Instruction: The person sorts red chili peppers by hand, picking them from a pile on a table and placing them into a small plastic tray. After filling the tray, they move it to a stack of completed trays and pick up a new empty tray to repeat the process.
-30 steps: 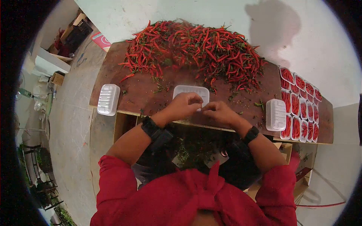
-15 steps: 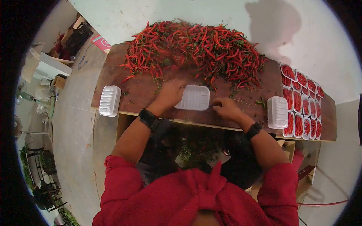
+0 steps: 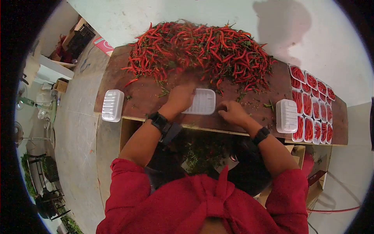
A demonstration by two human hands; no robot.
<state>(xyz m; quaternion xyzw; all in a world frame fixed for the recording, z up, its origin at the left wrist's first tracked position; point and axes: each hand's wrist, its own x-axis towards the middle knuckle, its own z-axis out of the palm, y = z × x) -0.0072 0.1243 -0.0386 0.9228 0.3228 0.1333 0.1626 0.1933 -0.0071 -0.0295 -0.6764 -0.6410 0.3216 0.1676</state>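
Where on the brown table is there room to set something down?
Mostly bare: table between the left tray stack and left hand, and between right hand and right tray stack, bar green scraps. Crowded: the back, under the chili heap, and the right, with chili-filled trays.

The table [image 3: 144, 97] bears heaped chillies [image 3: 202, 50] along its far side, a tray [image 3: 204, 102] midway along the near edge, upturned trays [image 3: 112, 105] left and right of it, filled trays [image 3: 302, 104] at the right end, and scattered green bits [image 3: 164, 93].
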